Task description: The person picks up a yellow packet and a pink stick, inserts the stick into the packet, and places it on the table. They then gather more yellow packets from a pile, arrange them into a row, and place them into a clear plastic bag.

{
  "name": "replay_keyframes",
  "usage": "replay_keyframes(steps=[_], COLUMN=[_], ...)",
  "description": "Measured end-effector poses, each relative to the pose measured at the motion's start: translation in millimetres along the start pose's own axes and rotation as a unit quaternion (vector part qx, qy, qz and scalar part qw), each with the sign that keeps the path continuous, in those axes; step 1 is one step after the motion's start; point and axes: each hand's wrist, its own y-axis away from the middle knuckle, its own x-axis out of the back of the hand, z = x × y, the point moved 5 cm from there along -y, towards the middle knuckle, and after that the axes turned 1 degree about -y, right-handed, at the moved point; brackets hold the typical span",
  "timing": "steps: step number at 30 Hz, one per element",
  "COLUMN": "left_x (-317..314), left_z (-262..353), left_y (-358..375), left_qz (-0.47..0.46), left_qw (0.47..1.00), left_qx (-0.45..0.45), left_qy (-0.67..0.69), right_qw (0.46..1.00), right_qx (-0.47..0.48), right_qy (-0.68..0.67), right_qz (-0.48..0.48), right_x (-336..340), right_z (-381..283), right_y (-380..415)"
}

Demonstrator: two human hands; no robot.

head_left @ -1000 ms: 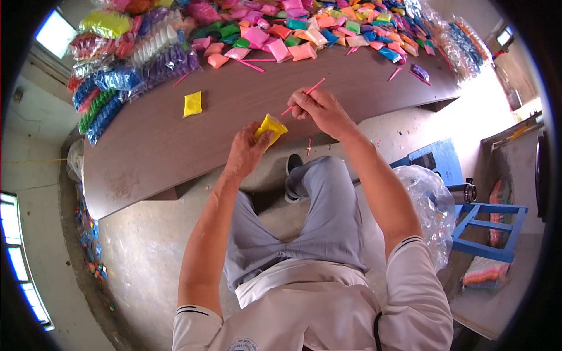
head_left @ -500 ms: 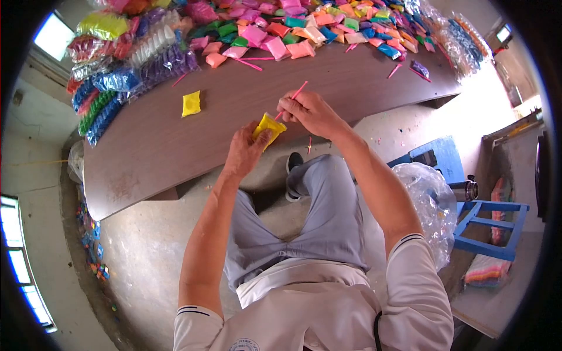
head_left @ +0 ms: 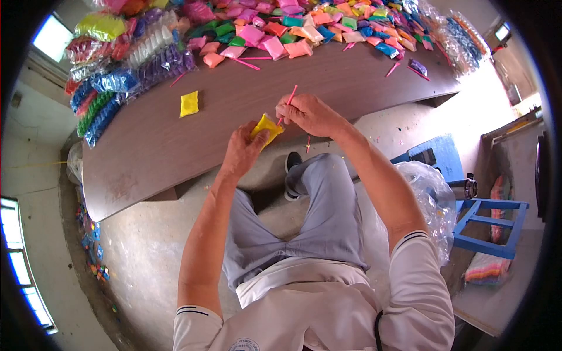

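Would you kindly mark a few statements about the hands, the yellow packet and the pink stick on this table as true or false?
1. The left hand holds a yellow packet. True.
2. The right hand holds a blue stick. False: the stick is pink.
3. A second yellow packet lies alone on the table, apart from both hands. True.
4. The heap of coloured packets lies at the near edge by the person's knees. False: it lies along the far side.
5. The stick's lower end meets the held packet. True.
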Motion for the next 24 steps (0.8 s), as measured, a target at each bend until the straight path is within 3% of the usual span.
replay_keyframes(steps=[5, 12, 15, 17, 21, 24], left_x=[-0.9, -1.0, -1.1, -1.1, 0.1, 0.4], left_z=[-7.9, 10.9, 6.3, -9.3, 2.3, 16.0], left_y=[-2.5, 2.4, 1.8, -3.1, -1.3, 1.6], left_qz=[0.008, -0.019, -0.013, 0.005, 0.011, -0.029], left_qw=[0.999, 1.0, 1.0, 0.994, 0.998, 0.995], left_qx=[-0.045, -0.004, 0.004, -0.035, -0.015, 0.035], left_qy=[-0.011, 0.022, 0.013, -0.104, -0.052, -0.088], right_qw=[0.994, 0.997, 0.994, 0.988, 0.996, 0.988], right_qx=[0.011, 0.03, 0.009, -0.073, -0.029, -0.108], right_qy=[0.097, 0.063, 0.095, 0.08, 0.019, -0.025], right_qz=[-0.045, -0.016, -0.058, -0.114, -0.087, -0.107], right_x=[-5.0, -2.4, -3.8, -4.6, -3.7, -4.8], right_z=[0.3, 0.6, 0.7, 7.9, 17.1, 22.5], right_y=[-1.9, -4.7, -4.6, -2.0, -2.7, -0.5])
